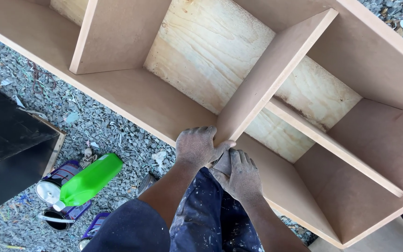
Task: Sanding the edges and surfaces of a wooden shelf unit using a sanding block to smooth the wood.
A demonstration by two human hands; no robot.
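A brown board cabinet (141, 95) lies on its back on gravel, with pale plywood at the bottom of its compartments. A slanted divider (271, 70) meets the near side panel right at my hands. My left hand (196, 146) curls over that panel's edge, its thumb against the end of the divider. Just below it, my right hand (239, 175) presses on the panel's outer face with the fingers together. A small dark patch shows between the two hands; I cannot tell what it is or whether my right hand holds it. Both hands are dusty.
A bright green plastic bottle (89, 179) lies on the gravel at lower left, among several round tins (50, 191). A black box-like panel (5, 149) stands at the far left. My paint-spattered blue trousers (201, 219) fill the bottom centre.
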